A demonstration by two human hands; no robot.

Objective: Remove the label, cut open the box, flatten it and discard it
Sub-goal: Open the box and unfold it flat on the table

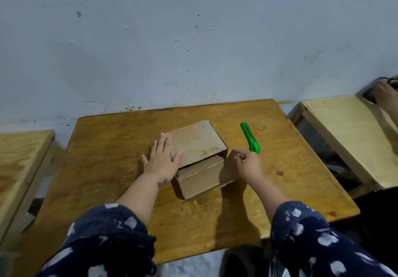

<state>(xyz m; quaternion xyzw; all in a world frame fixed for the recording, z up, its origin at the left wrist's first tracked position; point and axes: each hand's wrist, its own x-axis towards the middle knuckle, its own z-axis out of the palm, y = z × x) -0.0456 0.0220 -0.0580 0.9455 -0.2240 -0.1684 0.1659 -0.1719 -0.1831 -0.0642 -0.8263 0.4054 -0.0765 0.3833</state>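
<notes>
A small brown cardboard box [200,160] sits in the middle of the wooden table [107,147]. Its top flap carries handwritten marks and is lifted slightly at the near edge. My left hand [161,160] lies flat with fingers spread on the box's left side, partly on the top flap. My right hand [247,164] hovers just right of the box, fingers loosely curled and holding nothing. A green utility knife [250,137] lies on the table to the right of the box, just beyond my right hand. No label is visible on the box.
A pale wooden table [349,134] stands to the right, with another person's hand [385,93] on a dark object at its far corner. Another wooden table [19,160] stands to the left. A grey-blue wall runs behind.
</notes>
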